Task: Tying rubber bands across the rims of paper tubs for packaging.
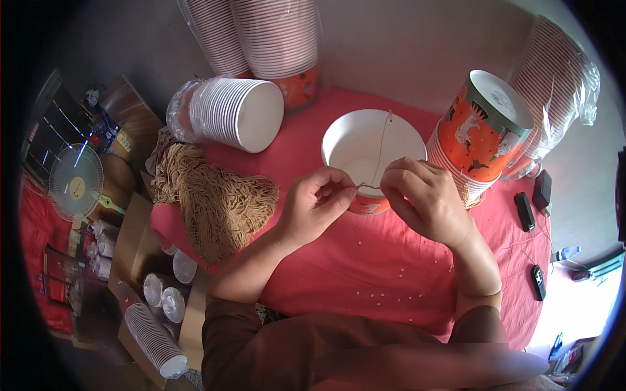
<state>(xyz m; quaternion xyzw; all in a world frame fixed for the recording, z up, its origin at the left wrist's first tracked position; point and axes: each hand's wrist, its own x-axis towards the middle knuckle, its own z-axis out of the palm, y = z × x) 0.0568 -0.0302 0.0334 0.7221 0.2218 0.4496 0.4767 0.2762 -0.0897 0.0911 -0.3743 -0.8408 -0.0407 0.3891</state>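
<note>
A white-lined paper bucket (340, 144) with an orange printed outside stands upright on the table in front of me. A thin tan cord (381, 144) passes through the far rim and comes across the opening to my hands. My left hand (314, 203) pinches the cord between thumb and fingertips at the near rim. Beside it, my right hand (427, 199) is closed on the same cord, its fingertips partly hidden behind the knuckles. A short stretch of cord shows between the hands. To the left lies a thick bundle of tan cords (218, 205).
A red cloth (385, 260) with small white bits covers the table. Stacked orange buckets (479, 130) stand at right, wrapped stacks (277, 39) behind. A white stack (261, 117) lies sideways. A cardboard box (134, 238) and fan (76, 182) are left, a remote control (538, 282) right.
</note>
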